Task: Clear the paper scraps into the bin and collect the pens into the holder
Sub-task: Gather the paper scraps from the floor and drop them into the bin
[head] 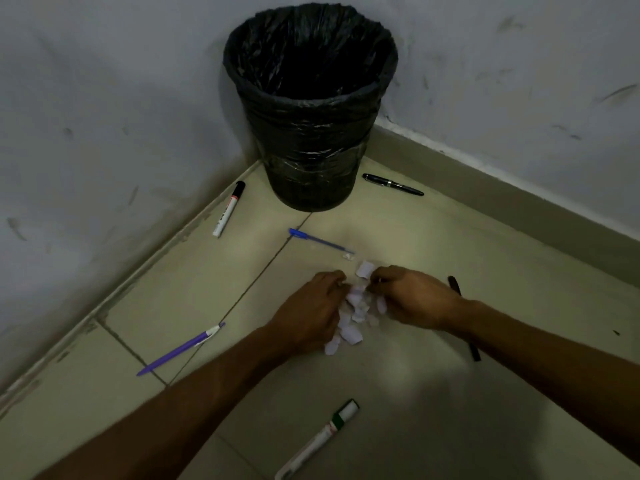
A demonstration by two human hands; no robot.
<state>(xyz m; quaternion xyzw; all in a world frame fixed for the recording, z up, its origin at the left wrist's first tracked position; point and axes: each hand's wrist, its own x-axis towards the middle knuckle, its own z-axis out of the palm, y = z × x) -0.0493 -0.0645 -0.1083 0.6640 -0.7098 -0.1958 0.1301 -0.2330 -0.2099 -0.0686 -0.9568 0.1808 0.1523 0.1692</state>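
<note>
Nearest the camera, a green-capped marker (320, 441) is lying on the tiled floor (450, 393), untouched, and a purple pen (180, 348) is resting off to the left. Just beyond them both bare forearms are reaching forward and down, and the hands are meeting over the heap of paper scraps (356, 311).

The left hand (311, 315) is curling its fingers inward against the left side of the heap, partly cupped; the right hand (414, 297) is pressing in from the right with fingers bent and narrow, pinching at the top pieces. Neither is lifting anything clear of the floor that I can tell (the palms are hiding whatever is already gathered).

To do this step well, the hands should be sweeping low along the tiles, closing the pile from both sides into one tight bundle before rising, so light scraps are not slipping out beneath. One loose scrap (347, 257) is lying just beyond the fingertips and will need including.

A black pen (454, 285) is sitting partly hidden behind the right wrist. Farther on, a blue pen (320, 241) is lying near the heap, then a black-capped marker (228, 209) by the wall and a black fountain pen (393, 184). The bin (311, 109), lined in black plastic, is standing in the corner, well apart from the hands. No holder is showing.
</note>
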